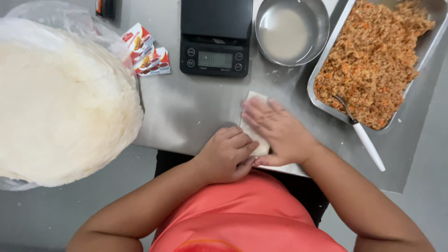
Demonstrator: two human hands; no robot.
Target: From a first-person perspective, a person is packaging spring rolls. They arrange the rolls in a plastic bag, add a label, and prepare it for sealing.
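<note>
Pale wrapper dough (254,130) lies rolled at the steel table's (186,116) near edge as we press it: right hand (280,133) flat and open on top, left hand (228,154) curled against its end, filling tray (431,42) within reach.

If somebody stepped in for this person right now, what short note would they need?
Left hand: curled, pressing the near end of the white wrapper roll.
Right hand: flat on top of the roll.
Around them: stack of round wrappers on the left, black scale and metal bowl of pale liquid behind, tray of orange filling with a spoon on the right.
Done: the wrapper looks folded around something.
Left: whether it is sealed cannot be told.
</note>
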